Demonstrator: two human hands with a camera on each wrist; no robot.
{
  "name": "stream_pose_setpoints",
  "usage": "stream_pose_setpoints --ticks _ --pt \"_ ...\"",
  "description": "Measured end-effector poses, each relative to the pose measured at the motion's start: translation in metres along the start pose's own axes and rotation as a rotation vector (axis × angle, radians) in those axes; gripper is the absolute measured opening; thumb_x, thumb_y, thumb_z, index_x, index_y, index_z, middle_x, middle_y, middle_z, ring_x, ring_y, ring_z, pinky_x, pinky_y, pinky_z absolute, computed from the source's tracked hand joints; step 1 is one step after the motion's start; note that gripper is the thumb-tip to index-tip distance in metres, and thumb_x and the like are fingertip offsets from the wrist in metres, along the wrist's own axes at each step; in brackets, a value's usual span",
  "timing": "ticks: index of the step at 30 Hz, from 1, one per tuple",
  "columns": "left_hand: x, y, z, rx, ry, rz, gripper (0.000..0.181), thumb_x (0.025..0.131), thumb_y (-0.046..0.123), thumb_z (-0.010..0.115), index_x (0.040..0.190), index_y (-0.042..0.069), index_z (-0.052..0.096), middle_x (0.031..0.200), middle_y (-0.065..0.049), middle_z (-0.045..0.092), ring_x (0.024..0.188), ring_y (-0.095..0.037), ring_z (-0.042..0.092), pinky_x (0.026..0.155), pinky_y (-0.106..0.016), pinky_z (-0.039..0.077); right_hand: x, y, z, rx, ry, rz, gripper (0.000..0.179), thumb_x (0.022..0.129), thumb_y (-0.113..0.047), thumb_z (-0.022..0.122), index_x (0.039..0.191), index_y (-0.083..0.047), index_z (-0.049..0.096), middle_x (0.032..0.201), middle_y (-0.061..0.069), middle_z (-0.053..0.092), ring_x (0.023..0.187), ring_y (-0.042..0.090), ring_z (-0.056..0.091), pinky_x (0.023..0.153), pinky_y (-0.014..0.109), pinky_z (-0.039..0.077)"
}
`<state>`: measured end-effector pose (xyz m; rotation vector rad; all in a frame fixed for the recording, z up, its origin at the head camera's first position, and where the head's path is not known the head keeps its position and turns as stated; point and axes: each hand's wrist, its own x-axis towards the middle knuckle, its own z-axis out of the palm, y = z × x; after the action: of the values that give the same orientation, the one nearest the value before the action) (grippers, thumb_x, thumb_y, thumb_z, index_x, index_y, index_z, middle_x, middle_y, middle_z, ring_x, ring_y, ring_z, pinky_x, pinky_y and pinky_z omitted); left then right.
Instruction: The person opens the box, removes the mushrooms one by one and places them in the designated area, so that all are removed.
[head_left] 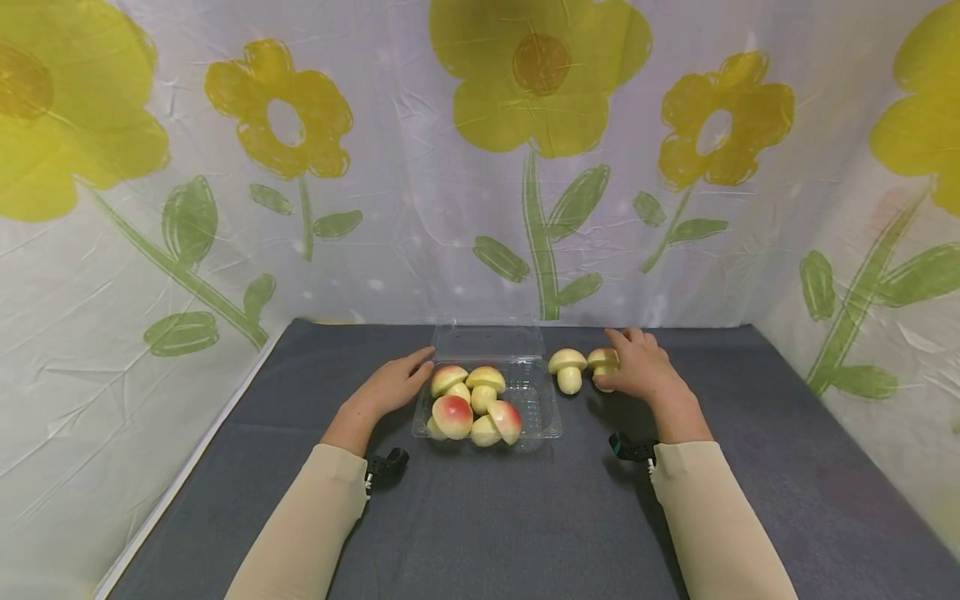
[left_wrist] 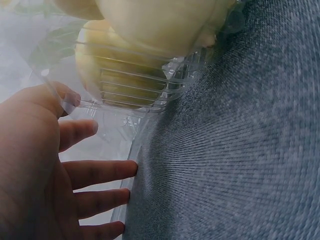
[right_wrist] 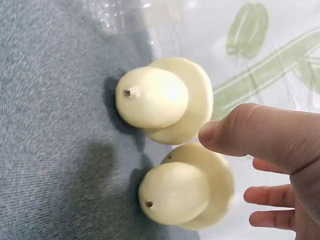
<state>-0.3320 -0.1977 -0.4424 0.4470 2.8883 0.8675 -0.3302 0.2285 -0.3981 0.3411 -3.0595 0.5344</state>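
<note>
A clear plastic clamshell box stands with its lid raised at the back. Several toy mushrooms with cream stems and reddish caps fill its left part. My left hand is at the box's left side, its thumb by the rim and its fingers spread in the left wrist view. Right of the box, a toy mushroom rests on its own. Beside it is another mushroom, partly covered by my right hand in the head view. That hand's thumb is extended close to both caps.
A dark grey cloth covers the table. Behind and at the sides hangs a white curtain printed with yellow flowers. Black straps sit at both wrists, below beige sleeves.
</note>
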Motion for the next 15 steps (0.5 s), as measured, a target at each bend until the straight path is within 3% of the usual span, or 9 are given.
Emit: stream_pose_setpoints --ticks 15 --pt "0.0 0.0 0.001 -0.005 -0.001 -0.009 0.058 0.113 0.042 0.038 0.164 0.016 0.03 0.16 -0.017 0.04 0.144 -0.041 0.04 0.116 -0.062 0.034 -0.01 -0.027 -0.022 0.009 0.022 -0.068 0.089 0.091 -0.034 0.078 0.161 -0.004 0.031 0.157 0.029 0.029 0.141 0.053 0.028 0.11 0.073 0.029"
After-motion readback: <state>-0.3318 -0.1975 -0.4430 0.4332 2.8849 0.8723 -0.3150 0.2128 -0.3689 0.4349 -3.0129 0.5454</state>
